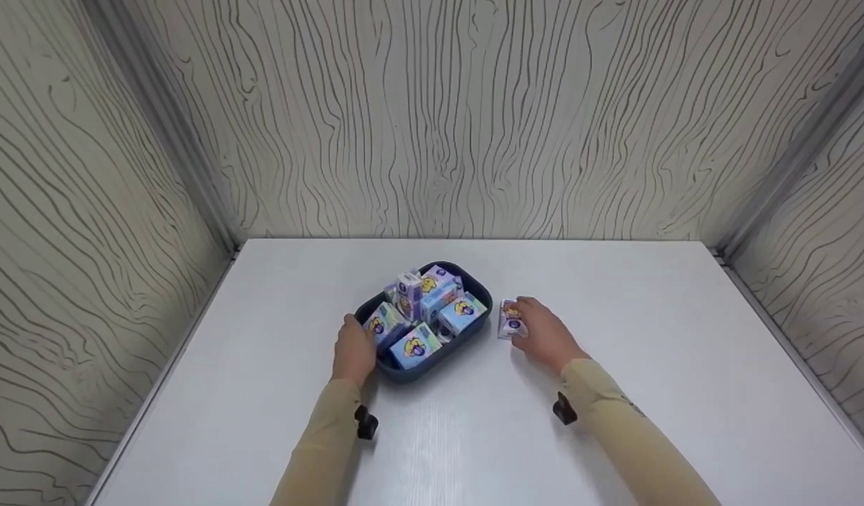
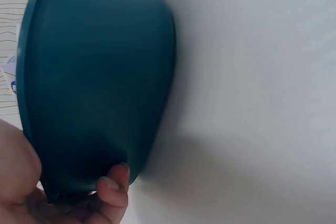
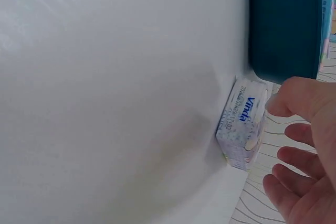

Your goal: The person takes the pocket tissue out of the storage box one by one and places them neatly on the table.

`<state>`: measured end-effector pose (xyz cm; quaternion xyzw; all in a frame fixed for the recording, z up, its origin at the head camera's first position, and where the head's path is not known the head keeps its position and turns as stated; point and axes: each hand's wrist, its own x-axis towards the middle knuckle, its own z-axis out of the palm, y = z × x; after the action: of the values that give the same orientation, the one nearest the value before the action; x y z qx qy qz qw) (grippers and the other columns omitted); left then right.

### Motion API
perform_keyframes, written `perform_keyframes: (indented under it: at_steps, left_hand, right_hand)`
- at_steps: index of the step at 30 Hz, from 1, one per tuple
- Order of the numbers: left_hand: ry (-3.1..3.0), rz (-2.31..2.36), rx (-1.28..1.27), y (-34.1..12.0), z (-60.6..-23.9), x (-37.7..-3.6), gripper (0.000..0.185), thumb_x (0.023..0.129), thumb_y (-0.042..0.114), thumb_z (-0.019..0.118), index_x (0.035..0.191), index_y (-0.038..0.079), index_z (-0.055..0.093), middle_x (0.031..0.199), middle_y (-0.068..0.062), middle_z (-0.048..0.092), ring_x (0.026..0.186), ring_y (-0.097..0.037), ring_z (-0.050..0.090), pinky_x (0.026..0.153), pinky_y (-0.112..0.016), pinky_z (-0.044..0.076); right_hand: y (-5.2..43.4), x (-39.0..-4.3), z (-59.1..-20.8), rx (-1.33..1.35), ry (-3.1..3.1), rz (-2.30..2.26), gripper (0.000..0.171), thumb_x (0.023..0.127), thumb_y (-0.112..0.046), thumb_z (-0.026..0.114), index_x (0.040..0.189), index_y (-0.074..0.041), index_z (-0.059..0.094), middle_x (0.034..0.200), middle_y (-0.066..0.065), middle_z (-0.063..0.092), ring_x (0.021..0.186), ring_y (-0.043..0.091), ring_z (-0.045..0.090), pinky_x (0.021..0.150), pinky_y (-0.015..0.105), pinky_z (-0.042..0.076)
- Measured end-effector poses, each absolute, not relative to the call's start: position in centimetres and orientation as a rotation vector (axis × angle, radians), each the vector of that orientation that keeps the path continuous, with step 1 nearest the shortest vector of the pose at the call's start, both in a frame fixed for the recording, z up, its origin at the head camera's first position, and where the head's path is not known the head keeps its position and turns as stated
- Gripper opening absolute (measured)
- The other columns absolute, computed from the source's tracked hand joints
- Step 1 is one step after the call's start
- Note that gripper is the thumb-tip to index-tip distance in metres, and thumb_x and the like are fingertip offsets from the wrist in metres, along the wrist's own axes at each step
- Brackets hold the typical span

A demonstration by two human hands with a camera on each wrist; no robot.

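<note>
My left hand (image 1: pixel 354 351) grips the near left end of a dark blue-green plastic basket (image 1: pixel 432 362). The left wrist view has its fingertips curled against the outer wall of the basket (image 2: pixel 100 77). Several small, colourful tissue packs (image 1: pixel 414 346) fill the basket, one standing up above the others. On the table just right of it lies a single tissue pack (image 1: pixel 508 325) with "Vinda" printed on its side. Over this pack is my right hand (image 1: pixel 548 337), thumb tip at its edge. In the right wrist view, the fingers (image 3: pixel 299 161) are spread apart beyond the pack.
The white table (image 1: pixel 263 436) carries the basket and the single pack. Wood-grain patterned panels (image 1: pixel 432 126) enclose it at the back and both sides, with grey corner posts (image 1: pixel 165 126). Small black devices (image 1: pixel 565 409) sit at both wrists.
</note>
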<state>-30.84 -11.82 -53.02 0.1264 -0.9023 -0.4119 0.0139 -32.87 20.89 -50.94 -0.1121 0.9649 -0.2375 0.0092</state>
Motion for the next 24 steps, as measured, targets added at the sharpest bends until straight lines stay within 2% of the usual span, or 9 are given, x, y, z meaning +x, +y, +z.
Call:
perform_keyframes:
  at_steps: [10, 17, 24]
  left_hand:
    - [-2.752, -1.232, 0.336, -11.9, -53.1, -30.6, 0.046, 0.097, 0.007, 0.045, 0.133, -0.018, 0.032, 0.120, -0.034, 0.052, 0.112, -0.044, 0.054, 0.094, -0.051, 0.044]
    - [-2.743, -1.271, 0.349, -11.8, -53.1, -30.8, 0.048, 0.098, 0.008, 0.044, 0.136, -0.017, 0.030, 0.122, -0.033, 0.051, 0.113, -0.043, 0.053, 0.095, -0.050, 0.043]
    - [-2.736, -1.272, 0.345, -11.9, -53.1, -30.8, 0.043, 0.097, 0.007, 0.043, 0.132, -0.017, 0.035, 0.117, -0.032, 0.053, 0.109, -0.042, 0.055, 0.092, -0.050, 0.045]
  right_hand:
    - [18.5, -32.8, -49.4, -0.491, 3.095, -0.786, 0.052, 0.087, -0.019, 0.065, 0.133, 0.001, 0.050, 0.137, 0.019, 0.046, 0.126, 0.034, 0.045, 0.105, 0.046, 0.035]
    - [16.0, -32.7, -49.0, -0.542, 3.061, -0.803, 0.061, 0.089, -0.034, 0.066, 0.139, -0.004, 0.047, 0.141, 0.016, 0.043, 0.130, 0.031, 0.042, 0.106, 0.044, 0.035]
    - [14.2, -32.5, -49.6, -0.542, 3.054, -0.777, 0.063, 0.086, -0.042, 0.068, 0.136, -0.008, 0.051, 0.141, 0.012, 0.045, 0.129, 0.028, 0.043, 0.106, 0.044, 0.035]
